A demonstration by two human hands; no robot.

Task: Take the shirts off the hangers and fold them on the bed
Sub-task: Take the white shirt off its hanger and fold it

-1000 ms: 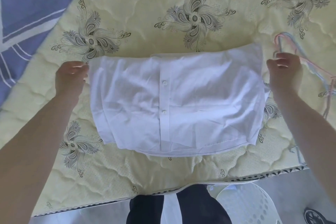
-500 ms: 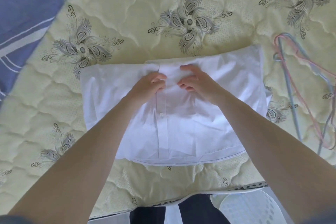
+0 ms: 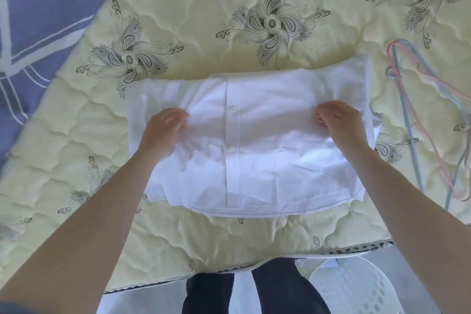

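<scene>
Head camera looks straight down over my two bare forearms at the white shirt (image 3: 254, 140), which lies part-folded into a wide rectangle on the bed (image 3: 204, 0), near its front edge. The button placket runs up the middle of the cloth, with two buttons showing, one (image 3: 232, 109) above the other (image 3: 232, 148), and the hem curves along the side closest to me.

Both hands sit on top of the shirt, well apart, one on each side of the placket. My left hand (image 3: 165, 127) is over the left part of the fabric with its fingers curled inward. My right hand (image 3: 340, 121) is near the shirt's right edge, its fingers curled the same way. A soft ridge of cloth runs between them. I cannot tell whether either hand pinches the fabric or only presses its knuckles down on it.

Thin wire hangers (image 3: 404, 120), pink and pale blue, lie in a loose tangle on the quilted mattress just right of the shirt, not touching it as far as I can see. A blue striped sheet (image 3: 46, 7) covers the far left corner. Below the mattress edge I see dark trouser legs (image 3: 280, 290) and a white perforated plastic basket (image 3: 356, 290) on the floor.
</scene>
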